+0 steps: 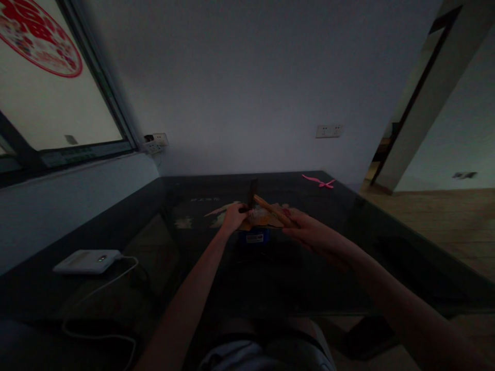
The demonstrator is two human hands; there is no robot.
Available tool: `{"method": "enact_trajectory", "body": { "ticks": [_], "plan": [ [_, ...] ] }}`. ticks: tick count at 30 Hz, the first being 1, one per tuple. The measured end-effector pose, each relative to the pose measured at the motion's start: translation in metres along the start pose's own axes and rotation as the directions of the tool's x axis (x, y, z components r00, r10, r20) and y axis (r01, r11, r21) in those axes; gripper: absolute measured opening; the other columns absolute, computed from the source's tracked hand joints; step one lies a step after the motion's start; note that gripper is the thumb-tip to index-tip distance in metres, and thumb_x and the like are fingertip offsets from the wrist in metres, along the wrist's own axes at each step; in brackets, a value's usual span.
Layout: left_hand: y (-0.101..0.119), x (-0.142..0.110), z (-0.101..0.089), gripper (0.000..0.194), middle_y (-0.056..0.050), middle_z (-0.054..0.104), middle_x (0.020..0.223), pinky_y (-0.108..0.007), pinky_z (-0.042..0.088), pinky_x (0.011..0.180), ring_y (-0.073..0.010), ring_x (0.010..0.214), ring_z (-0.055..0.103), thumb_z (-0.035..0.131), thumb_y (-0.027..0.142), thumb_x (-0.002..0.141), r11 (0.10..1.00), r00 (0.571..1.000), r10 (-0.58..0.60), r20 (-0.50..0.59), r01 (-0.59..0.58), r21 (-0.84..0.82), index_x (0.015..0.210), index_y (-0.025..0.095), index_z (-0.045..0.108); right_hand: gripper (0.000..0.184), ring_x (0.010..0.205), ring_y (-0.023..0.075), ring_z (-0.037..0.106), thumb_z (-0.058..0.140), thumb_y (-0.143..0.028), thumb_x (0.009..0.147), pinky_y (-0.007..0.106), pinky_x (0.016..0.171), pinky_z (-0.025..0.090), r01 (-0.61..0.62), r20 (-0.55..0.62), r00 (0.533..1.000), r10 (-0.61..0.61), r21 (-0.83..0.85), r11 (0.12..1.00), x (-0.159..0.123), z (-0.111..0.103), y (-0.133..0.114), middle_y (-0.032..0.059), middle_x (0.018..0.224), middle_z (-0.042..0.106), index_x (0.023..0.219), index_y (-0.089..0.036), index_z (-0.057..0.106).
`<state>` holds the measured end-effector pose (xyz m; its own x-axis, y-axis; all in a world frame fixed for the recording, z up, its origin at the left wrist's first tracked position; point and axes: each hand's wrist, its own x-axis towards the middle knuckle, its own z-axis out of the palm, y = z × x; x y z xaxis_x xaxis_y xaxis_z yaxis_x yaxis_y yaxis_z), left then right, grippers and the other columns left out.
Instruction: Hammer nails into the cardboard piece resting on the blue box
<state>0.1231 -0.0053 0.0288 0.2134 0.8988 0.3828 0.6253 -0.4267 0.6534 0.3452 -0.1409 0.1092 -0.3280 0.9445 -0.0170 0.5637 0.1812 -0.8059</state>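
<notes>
At frame centre, my right hand [309, 229] closes around a slim wooden stick [273, 210], its tip by a dark, flat slab [252, 192]. My left hand [234, 216] curls at the slab's foot; whether it pinches, I cannot tell.

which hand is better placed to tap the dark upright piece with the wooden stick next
Probably the right: the right hand grips the wooden stick, whose far end is near the dark upright piece. The left hand is low by that piece; whether it holds it is unclear.
</notes>
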Motion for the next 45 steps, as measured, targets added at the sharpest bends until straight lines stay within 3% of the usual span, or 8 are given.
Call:
{"method": "enact_trajectory", "body": {
  "ticks": [4,8,14,22,29,33,37,45],
  "plan": [
    [-0.001,0.001,0.001,0.022,-0.007,0.07,0.087,-0.03,0.047,0.074,-0.0212,0.082,0.064,0.061,0.027,0.074,1.0,1.0,-0.007,0.007,0.007,0.002,0.088,0.013,0.07,0.027,0.036,0.0066,0.041,0.052,-0.029,0.08,0.017,0.031,0.031,-0.031,0.049,0.998,0.029,0.031,0.999,0.001,0.0,0.005,-0.0059,0.054,0.046,0.103,-0.014,0.054],
    [0.0,0.0,0.0,0.018,-0.007,0.07,0.085,-0.029,0.047,0.076,-0.0201,0.082,0.063,0.06,0.024,0.075,0.999,0.999,0.031,0.019,-0.031,-0.013,0.086,0.014,0.07,0.032,0.033,0.0061,0.039,0.05,-0.029,0.081,0.017,0.03,0.031,-0.012,0.028,1.0,0.012,0.025,1.0,0.0,-0.002,0.002,-0.007,0.052,0.043,0.108,-0.013,0.05],
    [0.002,-0.001,-0.001,0.02,-0.008,0.07,0.087,-0.03,0.047,0.075,-0.0205,0.081,0.063,0.062,0.023,0.073,1.0,1.0,0.023,0.002,-0.023,0.01,0.088,0.013,0.07,0.018,0.036,0.006,0.041,0.053,-0.026,0.079,0.017,0.031,0.032,-0.067,0.037,0.997,0.066,0.048,0.997,0.001,0.001,0.007,-0.0059,0.054,0.045,0.092,-0.014,0.054],
    [0.001,-0.001,-0.001,0.019,-0.007,0.07,0.087,-0.031,0.047,0.078,-0.0206,0.083,0.063,0.059,0.024,0.075,0.999,0.999,0.046,0.011,-0.046,0.007,0.087,0.015,0.071,0.031,0.035,0.0052,0.039,0.052,-0.027,0.08,0.017,0.032,0.03,-0.032,0.028,0.999,0.03,0.083,0.996,-0.002,-0.001,0.001,-0.0075,0.054,0.044,0.109,-0.014,0.05],
    [0.0,-0.001,0.0,0.02,-0.006,0.07,0.088,-0.029,0.047,0.076,-0.0204,0.082,0.064,0.06,0.024,0.074,0.999,1.0,0.026,-0.005,-0.026,0.031,0.09,0.014,0.069,0.016,0.037,0.0053,0.041,0.054,-0.03,0.078,0.017,0.034,0.031,-0.152,0.008,0.988,0.152,0.155,0.976,-0.002,0.01,0.014,-0.007,0.053,0.045,0.082,-0.016,0.051],
    [0.0,-0.002,-0.001,0.017,-0.006,0.07,0.086,-0.029,0.046,0.079,-0.0191,0.083,0.064,0.06,0.023,0.075,0.997,0.997,0.072,-0.004,-0.072,0.008,0.086,0.015,0.07,0.023,0.032,0.0044,0.037,0.055,-0.037,0.078,0.017,0.03,0.03,-0.065,-0.008,0.998,0.07,0.291,0.955,-0.005,0.009,0.016,-0.0097,0.051,0.044,0.088,-0.017,0.048],
    [0.001,-0.004,-0.002,0.017,-0.005,0.07,0.087,-0.03,0.047,0.08,-0.0179,0.083,0.064,0.06,0.024,0.075,0.992,0.993,0.122,-0.005,-0.122,-0.046,0.087,0.016,0.069,0.027,0.03,0.0031,0.036,0.058,-0.042,0.075,0.015,0.027,0.029,0.025,-0.092,0.996,0.014,0.405,0.914,-0.003,0.015,0.024,-0.0106,0.048,0.043,0.079,-0.018,0.045],
    [-0.004,-0.004,-0.001,0.026,-0.006,0.068,0.093,-0.029,0.05,0.078,-0.015,0.081,0.064,0.064,0.02,0.072,0.982,0.988,0.145,-0.044,-0.149,-0.117,0.098,0.016,0.063,0.036,0.023,0.0022,0.028,0.066,-0.045,0.07,0.014,0.023,0.025,0.131,-0.129,0.99,-0.059,0.671,0.729,0.014,0.041,0.068,-0.0134,0.04,0.039,0.081,-0.019,0.044]
  ]
}}
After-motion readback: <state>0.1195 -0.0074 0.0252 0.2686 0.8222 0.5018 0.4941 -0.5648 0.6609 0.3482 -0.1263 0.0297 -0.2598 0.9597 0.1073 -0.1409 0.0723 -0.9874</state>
